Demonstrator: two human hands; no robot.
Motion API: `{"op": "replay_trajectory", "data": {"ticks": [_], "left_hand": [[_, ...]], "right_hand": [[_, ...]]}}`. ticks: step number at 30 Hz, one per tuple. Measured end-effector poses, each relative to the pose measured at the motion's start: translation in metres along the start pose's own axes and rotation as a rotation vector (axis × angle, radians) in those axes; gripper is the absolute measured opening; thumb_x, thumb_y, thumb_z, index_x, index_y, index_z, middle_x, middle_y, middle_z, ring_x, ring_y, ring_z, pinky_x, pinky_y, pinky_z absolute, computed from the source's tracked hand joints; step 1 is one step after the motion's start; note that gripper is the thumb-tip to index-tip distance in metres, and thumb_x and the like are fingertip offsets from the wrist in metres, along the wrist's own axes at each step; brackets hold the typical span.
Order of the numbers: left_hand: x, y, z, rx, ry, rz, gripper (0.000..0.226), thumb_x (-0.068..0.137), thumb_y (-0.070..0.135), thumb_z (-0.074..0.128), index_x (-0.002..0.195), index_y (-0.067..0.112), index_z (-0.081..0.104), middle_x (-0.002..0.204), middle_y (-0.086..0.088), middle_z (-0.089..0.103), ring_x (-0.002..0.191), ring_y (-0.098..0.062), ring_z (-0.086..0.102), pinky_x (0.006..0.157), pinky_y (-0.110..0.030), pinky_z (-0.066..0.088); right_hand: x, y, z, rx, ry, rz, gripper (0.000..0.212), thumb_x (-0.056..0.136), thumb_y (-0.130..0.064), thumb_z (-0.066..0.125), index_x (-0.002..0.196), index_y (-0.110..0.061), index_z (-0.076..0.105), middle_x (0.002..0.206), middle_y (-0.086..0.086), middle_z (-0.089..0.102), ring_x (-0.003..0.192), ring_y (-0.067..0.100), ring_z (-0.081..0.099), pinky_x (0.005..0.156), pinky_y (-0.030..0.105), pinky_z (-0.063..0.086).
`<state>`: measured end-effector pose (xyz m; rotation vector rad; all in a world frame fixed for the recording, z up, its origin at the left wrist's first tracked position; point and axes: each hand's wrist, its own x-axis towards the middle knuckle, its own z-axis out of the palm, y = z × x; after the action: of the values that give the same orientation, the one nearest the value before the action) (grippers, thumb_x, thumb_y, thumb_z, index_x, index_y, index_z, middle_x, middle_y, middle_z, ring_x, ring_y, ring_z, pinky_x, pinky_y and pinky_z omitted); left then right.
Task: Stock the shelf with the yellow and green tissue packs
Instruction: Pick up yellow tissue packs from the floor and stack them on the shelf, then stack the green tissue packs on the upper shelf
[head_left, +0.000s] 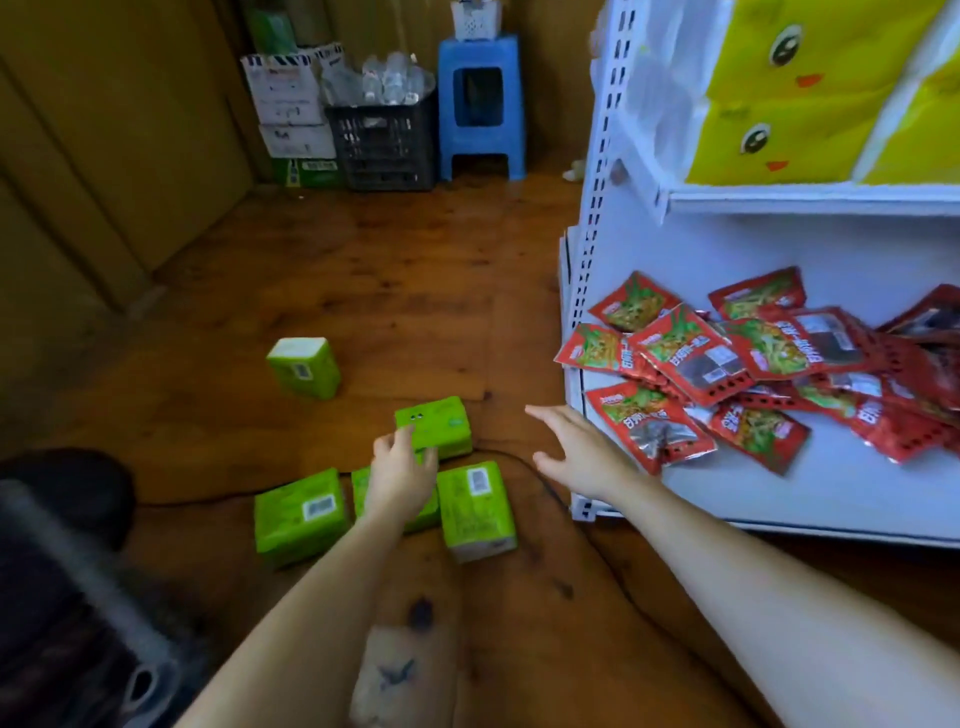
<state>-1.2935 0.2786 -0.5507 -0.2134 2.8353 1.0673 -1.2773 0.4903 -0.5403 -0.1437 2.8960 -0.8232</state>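
Several green tissue packs lie on the wooden floor. One pack (304, 366) stands apart at the far left. Another green pack (441, 423) sits nearer, and my left hand (402, 478) rests on its near edge, fingers curled over it. Under my left wrist lies a partly hidden pack (361, 488), flanked by a left pack (298, 514) and a right pack (475, 512). My right hand (576, 449) hovers open above the floor beside the white shelf (779, 200). Yellow tissue packs (795, 88) with printed faces fill the upper shelf level.
Red snack packets (753, 364) are heaped on the lower shelf board. A black cable (550, 488) runs across the floor by the shelf foot. A blue stool (480, 106), a black crate (384, 140) of bottles and cardboard boxes (291, 106) stand at the back wall.
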Motion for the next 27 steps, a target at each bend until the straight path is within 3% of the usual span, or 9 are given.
{"op": "replay_trajectory", "data": {"ticks": [4, 8, 12, 15, 20, 24, 27], "left_hand": [[0.001, -0.008, 0.023, 0.114, -0.119, 0.084, 0.051, 0.095, 0.023, 0.048, 0.143, 0.015, 0.034, 0.139, -0.016, 0.033, 0.122, -0.034, 0.046, 0.099, -0.036, 0.039], [0.011, -0.022, 0.035, 0.297, -0.322, 0.188, 0.055, 0.095, 0.026, 0.047, 0.146, 0.024, 0.028, 0.143, -0.016, 0.029, 0.122, -0.035, 0.048, 0.102, -0.039, 0.040], [0.017, -0.051, 0.042, 0.338, -0.384, 0.078, 0.053, 0.094, 0.024, 0.046, 0.145, 0.024, 0.030, 0.132, -0.020, 0.041, 0.119, -0.039, 0.048, 0.100, -0.040, 0.041], [0.016, -0.066, 0.053, 0.234, -0.375, -0.030, 0.052, 0.092, 0.019, 0.046, 0.142, 0.019, 0.036, 0.132, -0.023, 0.047, 0.119, -0.038, 0.050, 0.099, -0.038, 0.042], [0.012, -0.068, 0.077, 0.192, -0.437, -0.046, 0.054, 0.093, 0.021, 0.048, 0.144, 0.020, 0.032, 0.135, -0.020, 0.048, 0.125, -0.035, 0.046, 0.102, -0.036, 0.039], [0.024, -0.060, 0.091, 0.167, -0.475, -0.084, 0.058, 0.093, 0.020, 0.047, 0.147, 0.018, 0.028, 0.140, -0.020, 0.045, 0.128, -0.033, 0.045, 0.103, -0.034, 0.037], [0.023, -0.053, 0.093, 0.151, -0.519, -0.122, 0.059, 0.093, 0.020, 0.047, 0.148, 0.017, 0.025, 0.144, -0.020, 0.040, 0.129, -0.034, 0.043, 0.103, -0.033, 0.036]], "right_hand": [[0.015, 0.008, 0.024, 0.108, -0.046, 0.244, 0.063, 0.089, -0.025, 0.057, 0.144, -0.021, 0.028, 0.142, 0.016, 0.037, 0.128, 0.028, 0.042, 0.101, 0.031, 0.036], [0.022, -0.004, 0.057, 0.109, -0.201, 0.274, 0.068, 0.088, -0.028, 0.059, 0.146, -0.023, 0.024, 0.144, 0.020, 0.034, 0.134, 0.030, 0.035, 0.104, 0.029, 0.031], [0.029, -0.009, 0.089, 0.106, -0.293, 0.297, 0.070, 0.086, -0.026, 0.060, 0.146, -0.023, 0.023, 0.140, 0.020, 0.039, 0.131, 0.031, 0.037, 0.105, 0.032, 0.034], [0.029, -0.007, 0.105, 0.138, -0.332, 0.314, 0.068, 0.088, -0.020, 0.058, 0.146, -0.017, 0.021, 0.142, 0.019, 0.039, 0.132, 0.034, 0.035, 0.106, 0.034, 0.032], [0.043, 0.005, 0.107, 0.173, -0.217, 0.524, 0.079, 0.086, -0.028, 0.060, 0.148, -0.009, 0.013, 0.147, 0.019, 0.032, 0.135, 0.033, 0.033, 0.107, 0.035, 0.032], [0.036, 0.005, 0.127, 0.290, -0.170, 0.586, 0.077, 0.088, -0.029, 0.061, 0.147, -0.006, 0.017, 0.149, 0.017, 0.029, 0.137, 0.030, 0.030, 0.107, 0.031, 0.028], [0.025, 0.014, 0.138, 0.300, -0.307, 0.625, 0.062, 0.086, -0.039, 0.059, 0.137, -0.011, 0.040, 0.142, 0.017, 0.040, 0.130, 0.031, 0.038, 0.106, 0.035, 0.034]]}}
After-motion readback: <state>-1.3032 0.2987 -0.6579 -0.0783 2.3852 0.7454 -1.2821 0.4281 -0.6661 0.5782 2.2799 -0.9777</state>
